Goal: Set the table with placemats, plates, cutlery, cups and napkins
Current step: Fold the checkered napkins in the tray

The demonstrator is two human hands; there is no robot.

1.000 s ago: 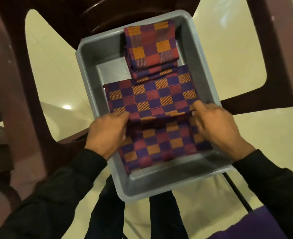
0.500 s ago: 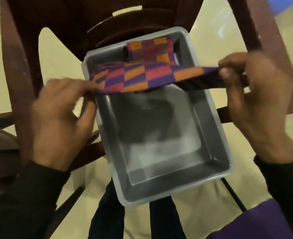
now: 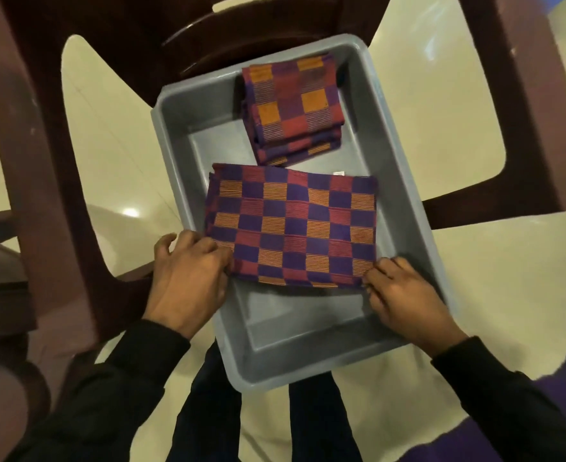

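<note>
Head view: hands (image 3: 291, 288) grip placemat (image 3: 291, 228) in tub (image 3: 418, 208).

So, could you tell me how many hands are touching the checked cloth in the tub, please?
2: the left hand at the near-left corner of the wide checked cloth, the right hand at its near-right corner.

The light is dim and warm, giving everything a yellowish cast. A small bright glare spot sits on the glossy floor (image 3: 130, 212) at left, with softer sheen at the top — the lamp seems to be overhead. The dark sleeves (image 3: 115, 395) lose nearly all detail. The checked cloth (image 3: 291, 228) in the grey tub (image 3: 404, 181) is fairly sharp; the hands look slightly soft. Straight lines bow toward the edges — wide-angle distortion.
</note>
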